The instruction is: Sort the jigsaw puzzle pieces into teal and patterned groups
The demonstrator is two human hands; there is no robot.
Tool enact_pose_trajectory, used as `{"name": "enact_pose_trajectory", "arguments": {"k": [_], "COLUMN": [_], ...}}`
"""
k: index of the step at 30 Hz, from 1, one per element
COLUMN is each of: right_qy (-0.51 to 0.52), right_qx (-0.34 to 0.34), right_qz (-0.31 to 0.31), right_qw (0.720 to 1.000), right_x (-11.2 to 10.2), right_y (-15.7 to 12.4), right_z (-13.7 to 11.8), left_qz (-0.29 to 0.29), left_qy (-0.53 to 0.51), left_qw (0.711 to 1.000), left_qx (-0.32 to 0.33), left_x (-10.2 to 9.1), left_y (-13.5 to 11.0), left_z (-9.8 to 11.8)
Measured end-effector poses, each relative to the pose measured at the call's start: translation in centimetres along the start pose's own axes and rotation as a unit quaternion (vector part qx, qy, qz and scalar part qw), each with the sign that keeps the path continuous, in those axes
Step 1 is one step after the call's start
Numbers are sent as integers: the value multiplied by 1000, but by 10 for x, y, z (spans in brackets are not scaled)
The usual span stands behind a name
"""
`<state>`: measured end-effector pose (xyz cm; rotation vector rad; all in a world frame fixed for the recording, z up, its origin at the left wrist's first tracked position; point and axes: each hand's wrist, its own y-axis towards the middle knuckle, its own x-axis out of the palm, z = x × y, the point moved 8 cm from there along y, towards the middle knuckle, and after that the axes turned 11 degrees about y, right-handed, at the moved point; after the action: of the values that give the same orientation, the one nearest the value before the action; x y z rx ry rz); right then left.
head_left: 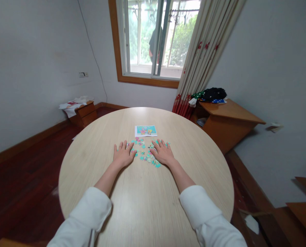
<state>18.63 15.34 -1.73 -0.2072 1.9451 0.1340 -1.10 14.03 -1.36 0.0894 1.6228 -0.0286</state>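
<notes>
Loose jigsaw puzzle pieces (142,158), mostly turquoise with some pink and yellow, lie scattered on the round table (142,206). My left hand (123,155) rests palm down at their left side, fingers spread, covering a few of them. On the right, my right hand (163,152) lies flat over more pieces, its fingers apart. Neither hand grips anything. Just beyond the pieces is a picture card (146,131) with a pink figure and a yellow figure on a turquoise ground.
A wooden cabinet (230,109) with dark clothes (214,94) on top stands right of the table. At the back left is a small drawer unit (86,115) with papers or cloth on it. A window (155,37) and a long curtain (206,44) are behind.
</notes>
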Motion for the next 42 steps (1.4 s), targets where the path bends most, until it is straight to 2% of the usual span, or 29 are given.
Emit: {"name": "enact_pose_trajectory", "arguments": {"k": [9, 12, 17, 23, 33, 42], "right_qy": [7, 12, 65, 156, 199, 204], "right_qx": [-52, -57, -82, -127, -130, -149], "right_qz": [-33, -32, 17, 94, 122, 150], "right_qw": [998, 998, 994, 975, 964, 956], "right_x": [7, 9, 4, -4, -5, -13], "right_y": [-17, -18, -17, -14, -10, -11], "right_z": [-29, -32, -31, -28, -24, -24], "left_qz": [-11, 9, 54, 76, 78, 77], "left_qy": [-23, -43, -83, -107, -131, -140], "left_qw": [997, 994, 990, 987, 978, 978], "left_qx": [77, 99, 102, 98, 140, 138], "left_x": [-1, -6, -10, -8, -8, -10], "left_y": [-8, -10, -9, -6, -9, -9], "left_z": [15, 17, 13, 10, 13, 13]}}
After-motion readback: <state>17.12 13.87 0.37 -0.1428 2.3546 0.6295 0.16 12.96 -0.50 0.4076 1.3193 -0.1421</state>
